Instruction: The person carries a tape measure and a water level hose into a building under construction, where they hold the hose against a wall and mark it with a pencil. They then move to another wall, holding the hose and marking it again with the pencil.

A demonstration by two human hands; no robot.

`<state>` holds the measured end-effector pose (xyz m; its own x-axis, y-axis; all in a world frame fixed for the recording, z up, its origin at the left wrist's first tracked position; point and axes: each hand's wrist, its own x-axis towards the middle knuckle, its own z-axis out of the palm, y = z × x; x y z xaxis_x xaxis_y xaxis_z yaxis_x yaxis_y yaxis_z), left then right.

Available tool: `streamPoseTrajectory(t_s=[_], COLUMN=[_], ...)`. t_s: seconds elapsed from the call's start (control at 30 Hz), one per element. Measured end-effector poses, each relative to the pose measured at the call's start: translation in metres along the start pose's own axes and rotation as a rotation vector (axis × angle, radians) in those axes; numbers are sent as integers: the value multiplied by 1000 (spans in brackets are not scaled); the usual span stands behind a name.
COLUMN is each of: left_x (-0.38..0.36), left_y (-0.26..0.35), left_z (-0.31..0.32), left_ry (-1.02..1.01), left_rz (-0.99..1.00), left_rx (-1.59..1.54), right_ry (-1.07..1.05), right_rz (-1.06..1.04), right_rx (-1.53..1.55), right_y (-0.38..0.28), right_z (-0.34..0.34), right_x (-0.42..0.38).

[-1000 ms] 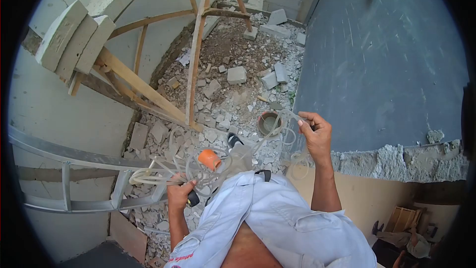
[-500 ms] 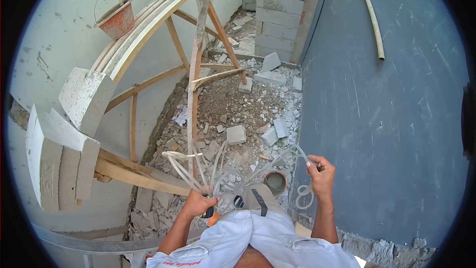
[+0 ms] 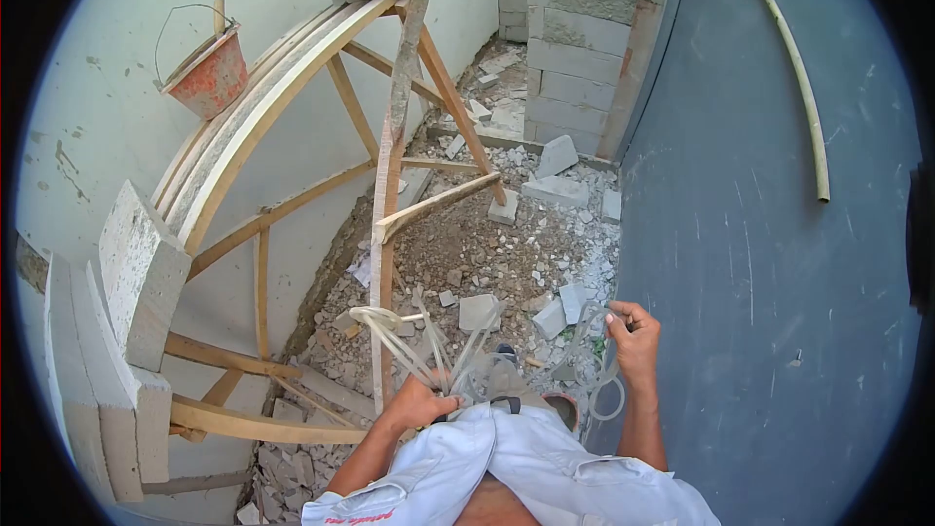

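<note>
A long clear plastic hose (image 3: 397, 344) hangs in loose loops in front of my body. My left hand (image 3: 421, 401) is closed around a bundle of these loops, near the front of my light shirt (image 3: 443, 463). Farther right, my right hand (image 3: 635, 339) pinches one length of the same hose between thumb and fingers, with a small coil dangling below it. Between the two hands, strands of hose cross over the rubble. A bucket (image 3: 563, 409) on the ground is partly hidden behind the shirt.
On the left stands a curved wooden arch frame (image 3: 282, 107) carrying pale blocks (image 3: 146, 273) and a red mortar bucket (image 3: 207, 75). Rubble (image 3: 467, 244) covers the ground. A dark grey panel (image 3: 721, 331) rises at right, with a pipe (image 3: 801, 88) against it.
My view has shifted, so the frame's lower blocks sit lower and the floor bucket is more covered by my shirt. Both hands keep hold of the hose; my left hand appears nearer my right.
</note>
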<state>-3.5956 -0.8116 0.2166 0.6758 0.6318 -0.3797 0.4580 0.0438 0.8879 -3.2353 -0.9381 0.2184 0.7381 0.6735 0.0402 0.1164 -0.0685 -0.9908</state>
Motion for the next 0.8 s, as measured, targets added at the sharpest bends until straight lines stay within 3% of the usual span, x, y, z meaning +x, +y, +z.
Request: streamPoseTrajectory(t_s=[0.23,0.43,0.7,0.8], left_x=[194,304,469,548], left_y=[22,78,128,126], left_z=[-19,-30,-44,-59], left_ry=[-89,-152,-235,-313], left_rz=[117,250,285,196], left_rx=[143,162,177,137], right_ry=[103,150,274,279], right_rz=[-29,44,90,84], right_rx=[33,-34,-33,-69], right_y=[41,24,60,81], right_z=[15,12,3,15], right_x=[149,222,327,399])
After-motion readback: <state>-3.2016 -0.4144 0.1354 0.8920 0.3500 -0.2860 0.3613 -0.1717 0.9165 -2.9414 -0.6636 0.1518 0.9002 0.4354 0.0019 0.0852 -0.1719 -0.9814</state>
